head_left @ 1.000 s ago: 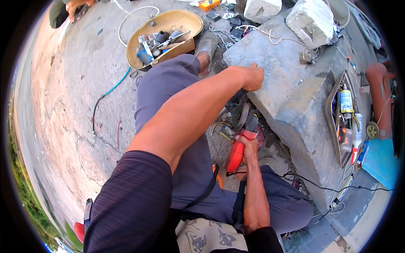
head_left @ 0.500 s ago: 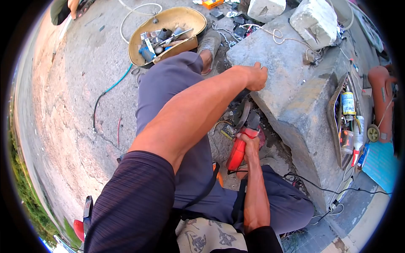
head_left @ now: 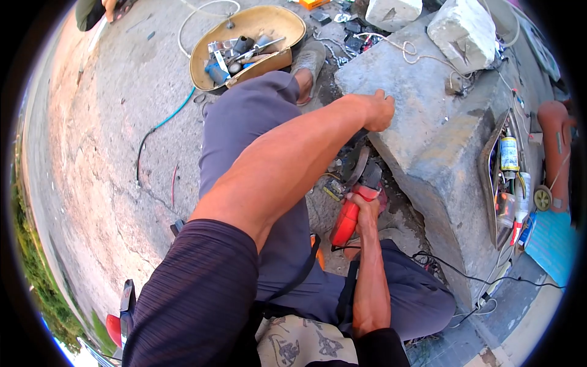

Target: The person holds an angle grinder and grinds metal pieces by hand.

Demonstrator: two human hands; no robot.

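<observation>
My left hand (head_left: 377,111) is closed in a fist beside the edge of the large concrete block (head_left: 422,131). A dark piece (head_left: 357,138) shows under it, mostly hidden by the forearm, and its kind cannot be made out. Lower down, my right hand (head_left: 367,211) is wrapped round a red angle grinder (head_left: 347,223). The grinder's disc (head_left: 359,166) points up toward the dark piece; whether they touch is hidden. A black cord (head_left: 489,278) runs off to the right.
A tan shell-shaped tray (head_left: 287,21) of tools lies beyond my knee. Two white blocks (head_left: 461,33) stand on the concrete. At the right are a narrow box (head_left: 487,162) with spray cans and a brown bottle-shaped object (head_left: 553,153). A teal-and-black hose (head_left: 174,114) lies at left.
The whole view has shifted slightly, with things appearing a little to the right. Both hands keep their grips, and the grinder stays about the same place relative to the block.
</observation>
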